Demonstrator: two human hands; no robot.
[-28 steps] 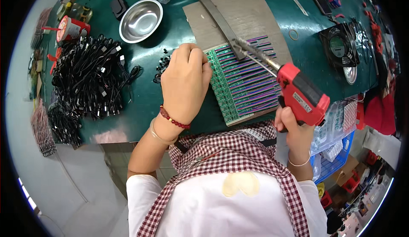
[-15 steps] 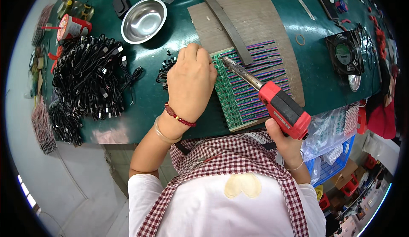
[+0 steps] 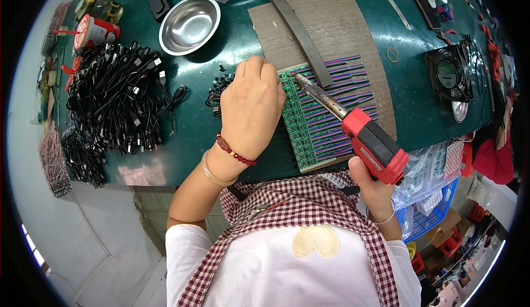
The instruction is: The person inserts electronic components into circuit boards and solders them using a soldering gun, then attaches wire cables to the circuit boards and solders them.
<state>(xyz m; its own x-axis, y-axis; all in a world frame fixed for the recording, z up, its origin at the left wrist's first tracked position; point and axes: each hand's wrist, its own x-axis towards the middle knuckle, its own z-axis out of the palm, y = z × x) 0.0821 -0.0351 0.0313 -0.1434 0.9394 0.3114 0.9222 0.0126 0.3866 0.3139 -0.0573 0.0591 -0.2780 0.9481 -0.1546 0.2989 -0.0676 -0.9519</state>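
Note:
A green circuit board panel (image 3: 309, 127) with rows of thin coloured wires lies on a brown board (image 3: 337, 28) on the green table. My left hand (image 3: 251, 108) rests palm down on the panel's left edge, fingers curled at its top left corner; what lies under them is hidden. My right hand (image 3: 371, 183) grips the red handle of a soldering gun (image 3: 372, 144). Its metal tip (image 3: 301, 80) touches the panel's upper left part, just right of my left fingers.
A pile of black cables (image 3: 113, 102) covers the table's left side. A steel bowl (image 3: 189, 24), a dark metal strip (image 3: 295, 28) and a small black fan (image 3: 448, 74) lie around the board. A few small black parts (image 3: 218, 89) sit by my left hand.
The soldering gun has swung left and down, its tip moving from the panel's upper right to the upper left. My left hand stays on the panel's left edge.

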